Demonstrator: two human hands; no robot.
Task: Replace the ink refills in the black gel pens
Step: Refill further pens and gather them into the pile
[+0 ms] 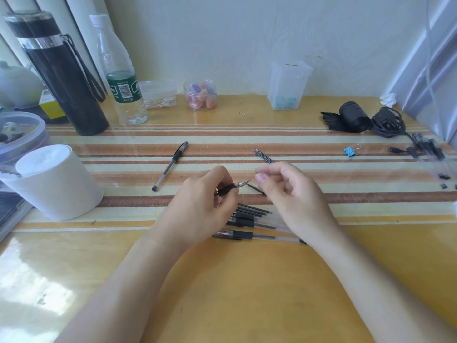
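Nearest: pile of gel pens on worktop, between wrists. Left hand grip pinches held pen, tip toward right hand. Right grip curled; thin refill at thumb, held or not, cannot tell. Farther: spare refills, capped pen. Likely refill light, thin, bendy: pinch near tip; pen by black sleeve.

Black gel pens lie heaped (clear barrels), held pen above, capped pen left, refills beyond.

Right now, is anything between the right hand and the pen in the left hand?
Only a thin dark refill, between the left hand's pen and the right hand; held or loose, I cannot tell.
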